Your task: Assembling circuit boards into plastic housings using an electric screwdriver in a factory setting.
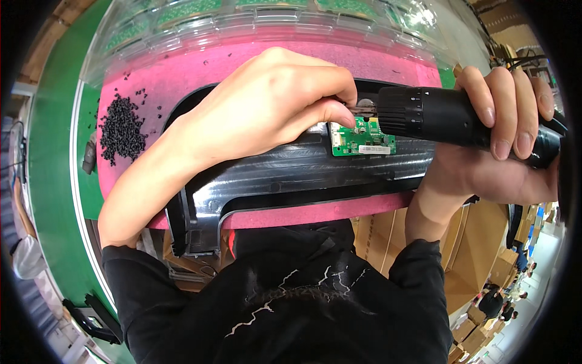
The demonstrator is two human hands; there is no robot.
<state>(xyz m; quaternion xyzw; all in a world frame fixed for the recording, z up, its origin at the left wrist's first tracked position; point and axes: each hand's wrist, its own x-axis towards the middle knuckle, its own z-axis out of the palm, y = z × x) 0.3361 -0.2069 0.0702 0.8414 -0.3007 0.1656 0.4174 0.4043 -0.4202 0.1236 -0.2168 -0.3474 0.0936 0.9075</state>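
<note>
Green bench seen from above, with a pink mat on top. Across the mat, reaching to its near edge, a large glossy black plastic panel, curved, with one leg jutting past the mat's near edge at the left. On the panel, right of its middle, a small green circuit board, lying flat, with a white connector at its left end and a white label strip along its near edge. Beside and partly over the board's right end, a thick black power screwdriver, ribbed nose pointing left. Clamped around the screwdriver's body, fingers over the top: right hand. In over the panel from the near left: left hand, thumb and forefinger close together at the screwdriver's nose, by the board's far edge; impossible to tell whether pinched on something there.

Near the mat's left edge, a loose heap of tiny black pieces, with strays around. Just off that edge, a small dark lump. Along the bench's far edge, clear plastic trays with green boards inside. Beyond the near edge, a black shirt with pale jagged lines and, to the right, cardboard boxes.
</note>
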